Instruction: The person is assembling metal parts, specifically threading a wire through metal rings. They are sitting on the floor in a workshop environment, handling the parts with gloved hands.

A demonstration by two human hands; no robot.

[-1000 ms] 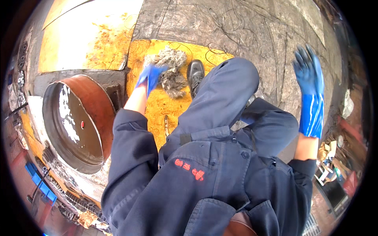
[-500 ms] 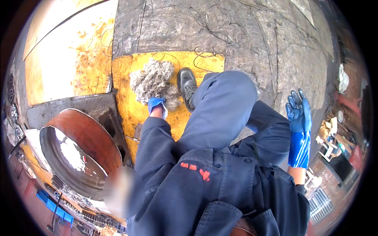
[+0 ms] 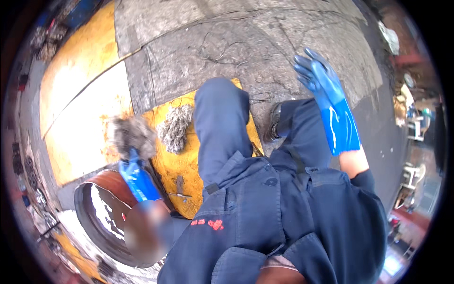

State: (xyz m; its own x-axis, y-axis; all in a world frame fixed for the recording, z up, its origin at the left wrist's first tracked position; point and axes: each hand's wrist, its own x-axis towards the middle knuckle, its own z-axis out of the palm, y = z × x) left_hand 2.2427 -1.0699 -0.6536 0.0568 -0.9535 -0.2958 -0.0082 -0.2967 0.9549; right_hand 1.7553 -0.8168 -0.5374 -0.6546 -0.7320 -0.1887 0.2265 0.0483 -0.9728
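One loose wad of grey fibre is held in the left hand, which is covered by a long blue glove. The left fingers are largely hidden by the fibre (both are blurred), so their exact curl cannot be told. The held wad is seen against the stained yellow board, just beyond the upper edge of the rust-brown drum; whether the board is touched cannot be determined.

A second wad is positioned on the yellow sheet, to the right of the held one and beside the bent knee. A T-shaped metal tool is laid on the same sheet, nearer the body.

The right hand, in a matching glove, is held well apart from the left, in front of the grey floor covering. Its fingers are extended (narrow gaps are shown between them), with the tips directed forward and to the left. Inside the drum, white patches and a small red spot are visible.
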